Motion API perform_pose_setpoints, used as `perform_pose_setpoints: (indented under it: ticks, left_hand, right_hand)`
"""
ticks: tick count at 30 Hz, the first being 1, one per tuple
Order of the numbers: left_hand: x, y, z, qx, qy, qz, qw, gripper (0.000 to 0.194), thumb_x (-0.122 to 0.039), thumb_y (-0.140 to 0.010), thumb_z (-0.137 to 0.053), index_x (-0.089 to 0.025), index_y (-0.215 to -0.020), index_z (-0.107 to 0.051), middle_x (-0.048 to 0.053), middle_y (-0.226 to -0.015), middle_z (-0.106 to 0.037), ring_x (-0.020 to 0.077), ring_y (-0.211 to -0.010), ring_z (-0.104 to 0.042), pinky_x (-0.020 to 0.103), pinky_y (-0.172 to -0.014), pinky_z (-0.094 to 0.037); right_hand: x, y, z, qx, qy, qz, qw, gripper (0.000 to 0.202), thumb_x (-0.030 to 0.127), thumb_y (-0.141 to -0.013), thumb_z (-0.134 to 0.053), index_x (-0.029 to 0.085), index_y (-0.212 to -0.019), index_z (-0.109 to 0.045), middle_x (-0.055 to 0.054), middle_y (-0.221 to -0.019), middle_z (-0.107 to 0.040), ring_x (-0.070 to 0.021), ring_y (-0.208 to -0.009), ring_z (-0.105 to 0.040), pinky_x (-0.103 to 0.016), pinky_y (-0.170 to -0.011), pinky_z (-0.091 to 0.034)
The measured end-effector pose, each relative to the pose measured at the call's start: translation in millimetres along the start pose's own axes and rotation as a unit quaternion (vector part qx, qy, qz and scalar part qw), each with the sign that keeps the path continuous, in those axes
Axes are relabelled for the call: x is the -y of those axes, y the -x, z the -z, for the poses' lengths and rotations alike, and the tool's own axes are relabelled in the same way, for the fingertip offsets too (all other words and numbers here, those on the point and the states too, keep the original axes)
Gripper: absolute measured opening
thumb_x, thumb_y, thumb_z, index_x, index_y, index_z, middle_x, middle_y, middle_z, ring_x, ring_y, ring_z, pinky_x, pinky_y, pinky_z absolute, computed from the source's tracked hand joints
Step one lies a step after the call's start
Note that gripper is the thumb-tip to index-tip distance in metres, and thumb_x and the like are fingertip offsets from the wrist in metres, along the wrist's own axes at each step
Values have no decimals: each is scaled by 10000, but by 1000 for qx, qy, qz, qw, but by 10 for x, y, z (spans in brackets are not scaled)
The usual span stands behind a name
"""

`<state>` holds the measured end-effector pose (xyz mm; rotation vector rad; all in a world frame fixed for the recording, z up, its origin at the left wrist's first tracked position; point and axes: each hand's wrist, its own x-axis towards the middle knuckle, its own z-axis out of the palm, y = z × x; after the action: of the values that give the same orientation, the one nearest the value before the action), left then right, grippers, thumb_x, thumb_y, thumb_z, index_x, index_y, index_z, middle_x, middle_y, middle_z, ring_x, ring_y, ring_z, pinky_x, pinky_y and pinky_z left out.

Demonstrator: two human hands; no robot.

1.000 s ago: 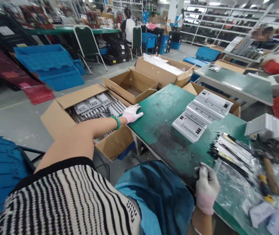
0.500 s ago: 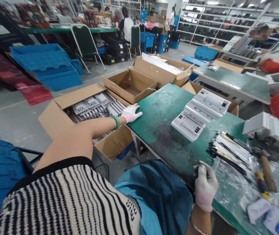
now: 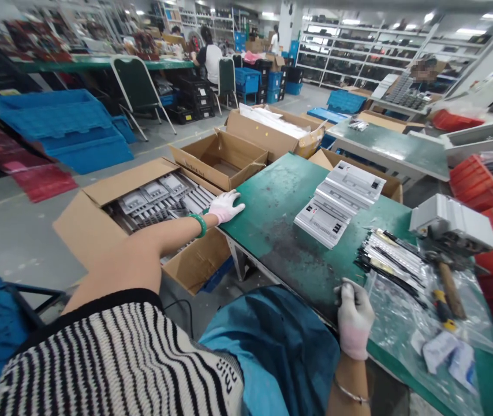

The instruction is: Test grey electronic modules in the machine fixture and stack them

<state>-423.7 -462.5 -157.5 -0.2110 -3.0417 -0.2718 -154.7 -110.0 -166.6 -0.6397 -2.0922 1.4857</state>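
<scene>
My left hand (image 3: 227,207), in a white and pink glove, lies with fingers stretched out on the corner of the green table (image 3: 268,193). It holds nothing. Beside it is an open cardboard box (image 3: 197,260) packed with grey metal parts (image 3: 153,193). My right hand (image 3: 354,318), gloved too, is curled closed at the table's near edge; whatever its fingers may hold is hidden. Silver metal panels (image 3: 337,202) with printed labels lie side by side on the table, apart from both hands. Right of them is a bundle of black and silver strips (image 3: 393,266).
A hammer (image 3: 449,289), a yellow-black handled tool (image 3: 443,309) and clear plastic bags lie at the table's right. Behind them stands a silver metal housing (image 3: 454,225). An open cardboard box (image 3: 220,159) adjoins the far left side. A person (image 3: 209,58) sits farther back.
The head view has turned slightly to the right, so the scene sits farther left. Both hands keep their places on the table, and the panels have not moved.
</scene>
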Motion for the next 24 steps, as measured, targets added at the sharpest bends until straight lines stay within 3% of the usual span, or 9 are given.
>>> perform_pose_setpoints:
  ticks: [9,12,15,16,18,20,22,24]
  left_hand:
    - [-113,82,155,-29,-12,-2,1000,539,-549,-890,-446,-246,-1320,-567,52,-1500,-498,256,-1363,-463,365,-1146,-359]
    - [-141,132,245,-49,-7,-6,999,487,-513,-882,-471,-255,-1281,-575,62,-1444,-554,262,-1370,-454,386,-1150,-365]
    - [-230,189,309,-106,39,-13,993,486,-454,-906,-413,-185,-1291,-540,142,-1404,-566,260,-1340,-485,405,-1147,-376]
    - [-294,203,315,-163,108,-7,981,478,-433,-900,-416,-167,-1278,-539,155,-1359,-593,250,-1287,-535,390,-1127,-402]
    - [-498,228,306,-262,251,-19,932,501,-449,-851,-486,-174,-1266,-537,139,-1291,-633,251,-1209,-593,404,-1089,-445]
    - [-801,276,277,-289,370,-67,880,519,-441,-819,-514,-146,-1245,-536,142,-1198,-671,240,-1060,-667,401,-999,-514]
    - [-1177,375,242,-240,432,-142,858,482,-428,-801,-549,-156,-1199,-557,108,-1091,-709,207,-898,-700,374,-906,-555]
    - [-1584,519,203,-145,429,-226,862,426,-431,-794,-570,-177,-1135,-595,62,-968,-734,184,-792,-699,339,-832,-568]
  right_hand:
    - [-25,-66,-60,10,9,9,1000,475,583,-802,-550,160,-951,-705,-30,-702,-679,-163,-594,-559,-293,-622,-445]
    - [22,-62,-88,-15,4,18,1000,461,564,-818,-526,158,-941,-704,-42,-711,-690,-177,-628,-594,-299,-647,-466]
    - [154,29,-6,-40,24,57,997,387,491,-853,-510,168,-938,-705,-54,-758,-714,-183,-684,-636,-296,-681,-493]
    - [206,76,55,-35,39,78,996,351,459,-863,-515,178,-945,-707,-55,-789,-724,-182,-706,-648,-292,-694,-500]
    - [301,182,220,-12,73,123,990,285,398,-876,-531,197,-980,-705,-49,-845,-733,-173,-732,-664,-280,-707,-512]
    - [366,294,425,-4,112,155,982,251,347,-883,-547,207,-1035,-689,-40,-883,-730,-165,-751,-672,-274,-729,-523]
    - [394,398,653,-7,173,173,970,249,310,-876,-570,209,-1080,-669,-38,-906,-720,-167,-784,-676,-281,-763,-531]
    - [394,485,895,-19,257,179,949,270,299,-857,-607,203,-1105,-658,-54,-948,-709,-192,-856,-673,-311,-812,-530]
